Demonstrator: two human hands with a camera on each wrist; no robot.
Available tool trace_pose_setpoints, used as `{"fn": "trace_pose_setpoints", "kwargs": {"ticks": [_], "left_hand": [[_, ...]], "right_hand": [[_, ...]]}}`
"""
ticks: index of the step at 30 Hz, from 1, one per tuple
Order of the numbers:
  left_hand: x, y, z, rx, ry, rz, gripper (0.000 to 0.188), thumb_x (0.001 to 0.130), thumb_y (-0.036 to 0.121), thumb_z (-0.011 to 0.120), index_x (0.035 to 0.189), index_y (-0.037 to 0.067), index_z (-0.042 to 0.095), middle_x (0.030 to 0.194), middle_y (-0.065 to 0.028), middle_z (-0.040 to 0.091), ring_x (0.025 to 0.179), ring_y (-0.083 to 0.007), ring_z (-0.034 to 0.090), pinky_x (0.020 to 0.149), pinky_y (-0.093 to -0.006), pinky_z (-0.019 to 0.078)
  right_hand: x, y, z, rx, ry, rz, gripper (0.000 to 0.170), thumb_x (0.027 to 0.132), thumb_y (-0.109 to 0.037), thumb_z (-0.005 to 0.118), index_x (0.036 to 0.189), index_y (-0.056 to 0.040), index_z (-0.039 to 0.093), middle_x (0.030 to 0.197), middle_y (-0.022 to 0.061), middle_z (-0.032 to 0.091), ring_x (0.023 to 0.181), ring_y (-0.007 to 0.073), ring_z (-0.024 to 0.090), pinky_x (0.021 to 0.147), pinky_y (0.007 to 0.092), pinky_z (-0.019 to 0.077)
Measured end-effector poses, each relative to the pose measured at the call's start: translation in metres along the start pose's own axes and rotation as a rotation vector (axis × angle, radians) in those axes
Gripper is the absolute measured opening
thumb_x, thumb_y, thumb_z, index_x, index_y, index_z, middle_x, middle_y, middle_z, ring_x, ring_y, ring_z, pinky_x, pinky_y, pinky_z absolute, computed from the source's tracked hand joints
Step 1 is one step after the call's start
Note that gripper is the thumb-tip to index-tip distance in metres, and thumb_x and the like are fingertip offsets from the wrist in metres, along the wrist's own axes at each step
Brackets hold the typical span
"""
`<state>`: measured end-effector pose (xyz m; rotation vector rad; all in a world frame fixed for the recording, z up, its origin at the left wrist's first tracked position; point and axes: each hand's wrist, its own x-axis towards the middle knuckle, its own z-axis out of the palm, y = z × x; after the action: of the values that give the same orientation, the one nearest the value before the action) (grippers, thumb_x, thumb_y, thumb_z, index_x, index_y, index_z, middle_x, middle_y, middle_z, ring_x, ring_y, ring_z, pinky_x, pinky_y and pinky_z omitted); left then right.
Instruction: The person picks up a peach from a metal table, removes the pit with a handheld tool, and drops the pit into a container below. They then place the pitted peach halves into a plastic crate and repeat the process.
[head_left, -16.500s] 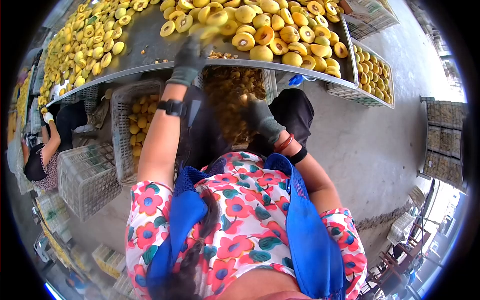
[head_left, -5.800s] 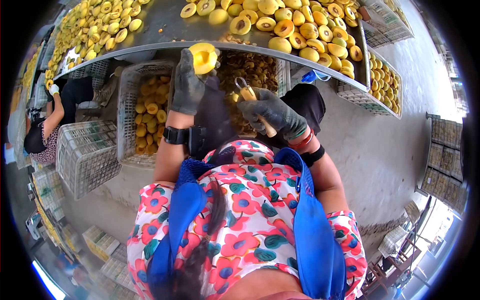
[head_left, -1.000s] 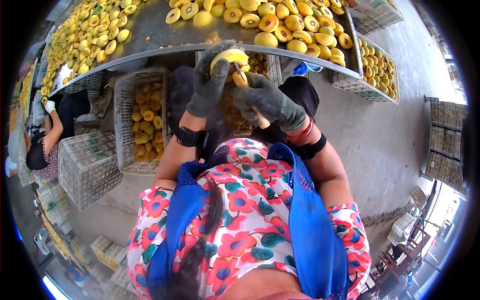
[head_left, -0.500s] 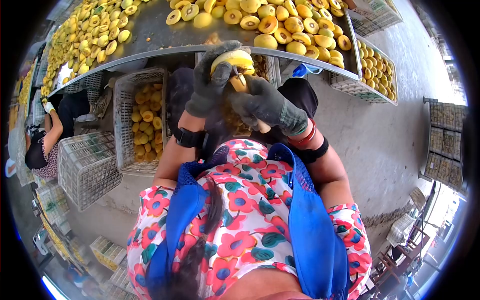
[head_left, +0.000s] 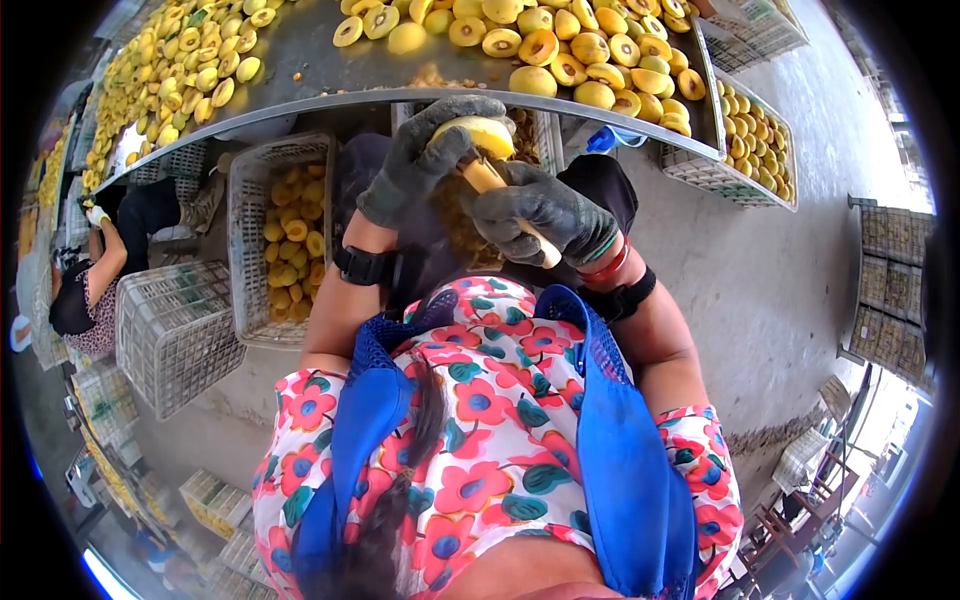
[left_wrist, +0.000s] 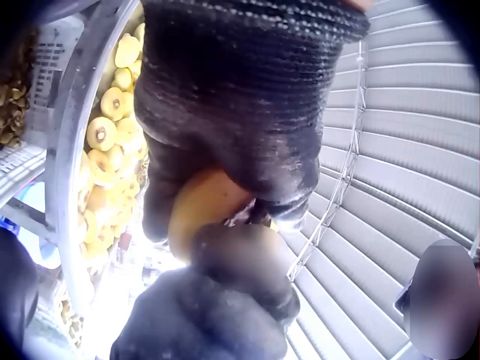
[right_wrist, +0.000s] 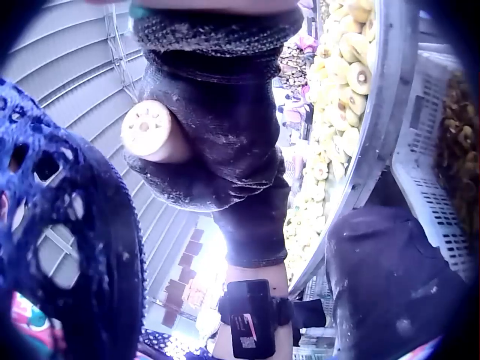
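In the head view my gloved left hand (head_left: pixel 410 165) grips a yellow peach half (head_left: pixel 487 135), fingers over its far side. My gloved right hand (head_left: pixel 560 205) holds a pitting tool (head_left: pixel 483 177) by its wooden handle, whose near end sticks out below the palm. The tool's metal loop, seen in an earlier frame, is hidden at the peach. In the left wrist view the peach (left_wrist: pixel 206 206) lies between the left fingers and the right hand (left_wrist: pixel 217 300). The round handle end of the pitting tool (right_wrist: pixel 146 131) shows beside the right palm in the right wrist view.
A metal table (head_left: pixel 330 65) with heaps of halved peaches (head_left: pixel 590 50) runs in front. Below it, a crate of brown scraps (head_left: pixel 545 135) stands between the knees. A crate of peach halves (head_left: pixel 240 200) stands left, another crate (head_left: pixel 755 140) right. Another person (head_left: pixel 90 290) works far left.
Earlier the left hand reached over the table; later peach and tool were held apart. Now they meet. In the last half second the peach has turned and the tool handle has swung.
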<state>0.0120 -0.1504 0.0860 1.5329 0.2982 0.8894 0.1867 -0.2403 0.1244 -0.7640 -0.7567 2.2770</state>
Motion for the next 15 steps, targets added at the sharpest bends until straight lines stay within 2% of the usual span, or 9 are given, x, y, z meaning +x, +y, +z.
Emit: {"fn": "trace_pose_setpoints", "kwargs": {"ticks": [3,5,6,8,10,11,13,14,15], "left_hand": [[-0.001,0.004,0.014,-0.099,0.238,-0.054,0.043,0.097,0.034,0.047,0.12,-0.002,0.054,0.116,-0.0115,0.06,0.106,-0.0194,0.058,0.093,-0.0319,0.0464],[-0.001,0.009,0.011,0.151,0.3,0.125,0.045,0.098,0.037,0.043,0.119,-0.002,0.054,0.113,-0.0112,0.061,0.104,-0.0185,0.058,0.091,-0.0314,0.0473],[-0.001,0.01,0.007,0.095,0.334,0.054,0.047,0.099,0.038,0.041,0.12,-0.002,0.054,0.112,-0.0111,0.062,0.103,-0.0182,0.059,0.09,-0.0314,0.0479],[-0.001,0.012,-0.001,-0.024,0.409,-0.082,0.051,0.099,0.041,0.037,0.121,-0.002,0.052,0.109,-0.0109,0.063,0.1,-0.0176,0.06,0.087,-0.0314,0.0491],[-0.003,0.005,-0.005,-0.1,0.514,-0.091,0.051,0.099,0.042,0.038,0.123,-0.001,0.051,0.108,-0.0111,0.063,0.1,-0.0179,0.061,0.086,-0.0316,0.0494],[-0.004,0.002,-0.012,-0.366,0.543,-0.126,0.054,0.099,0.043,0.038,0.126,-0.002,0.047,0.113,-0.0129,0.061,0.103,-0.0207,0.06,0.09,-0.034,0.0494],[-0.011,0.004,-0.018,0.167,0.522,0.044,0.051,0.098,0.043,0.038,0.124,0.0,0.048,0.113,-0.0113,0.059,0.104,-0.0205,0.058,0.089,-0.0335,0.049],[-0.014,0.001,-0.024,-0.101,0.526,0.003,0.048,0.099,0.04,0.038,0.124,0.0,0.048,0.116,-0.0121,0.057,0.108,-0.0218,0.056,0.092,-0.0352,0.0476],[-0.017,0.001,-0.028,-0.371,0.549,-0.035,0.045,0.099,0.037,0.038,0.124,0.0,0.048,0.119,-0.0129,0.056,0.112,-0.0231,0.053,0.096,-0.037,0.0461]], "right_hand": [[0.014,0.007,-0.007,-0.079,-0.017,-0.13,0.015,0.088,-0.019,0.058,0.086,-0.0043,0.053,0.061,-0.0007,0.049,0.043,0.007,0.042,0.039,0.0205,0.0319],[0.015,0.005,0.001,-0.309,0.063,-0.141,0.014,0.087,-0.017,0.058,0.088,-0.0038,0.054,0.062,-0.0002,0.05,0.044,0.0078,0.044,0.039,0.0208,0.0331],[0.014,0.005,0.005,-0.422,0.103,-0.145,0.013,0.087,-0.016,0.058,0.089,-0.0036,0.054,0.062,0.0,0.051,0.044,0.0082,0.044,0.04,0.021,0.0337],[0.02,0.016,-0.007,-0.242,0.12,-0.203,0.01,0.087,-0.011,0.057,0.092,-0.0031,0.054,0.062,-0.0001,0.051,0.044,0.0084,0.046,0.039,0.0212,0.0348],[0.022,0.019,-0.017,-0.088,0.125,-0.221,0.01,0.088,-0.011,0.057,0.093,-0.0028,0.054,0.061,-0.0006,0.05,0.043,0.0082,0.045,0.038,0.0216,0.0347],[0.022,0.016,-0.021,0.061,0.033,-0.154,0.013,0.088,-0.012,0.056,0.096,-0.0032,0.053,0.06,-0.0005,0.049,0.043,0.0089,0.045,0.037,0.0216,0.034],[0.028,0.021,-0.039,0.06,0.032,-0.132,0.011,0.089,-0.013,0.056,0.094,-0.0039,0.053,0.063,0.0001,0.051,0.047,0.0089,0.046,0.039,0.0224,0.0353],[0.033,0.026,-0.048,0.058,0.034,-0.122,0.01,0.09,-0.013,0.056,0.093,-0.0043,0.053,0.064,0.0004,0.051,0.049,0.0088,0.047,0.04,0.0228,0.0359],[0.042,0.03,-0.051,0.293,0.064,-0.047,0.01,0.088,-0.013,0.058,0.089,-0.0041,0.056,0.064,0.0013,0.052,0.049,0.0094,0.048,0.041,0.0234,0.037]]}}
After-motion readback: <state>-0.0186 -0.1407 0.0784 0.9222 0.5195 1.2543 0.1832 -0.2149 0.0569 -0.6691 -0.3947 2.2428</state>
